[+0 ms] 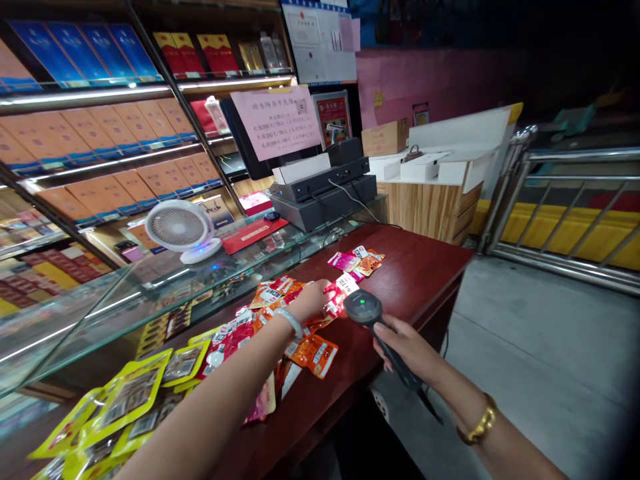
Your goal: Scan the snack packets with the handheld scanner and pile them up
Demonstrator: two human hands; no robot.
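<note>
My left hand is closed on a small red and white snack packet, held just above the pile. In my right hand is a black barcode scanner with a green light on its head. The scanner's head is close to the packet, and its lit side faces it. Orange snack packets and red ones lie heaped under and beside my left hand. Yellow-edged snack bags are piled at the lower left. Beyond the scanner lie a few pink and orange packets.
The dark red counter adjoins a glass display case. On the glass stand a white fan and a monitor with a pink notice. A metal railing stands right of the grey floor. Shelves of boxes rise behind.
</note>
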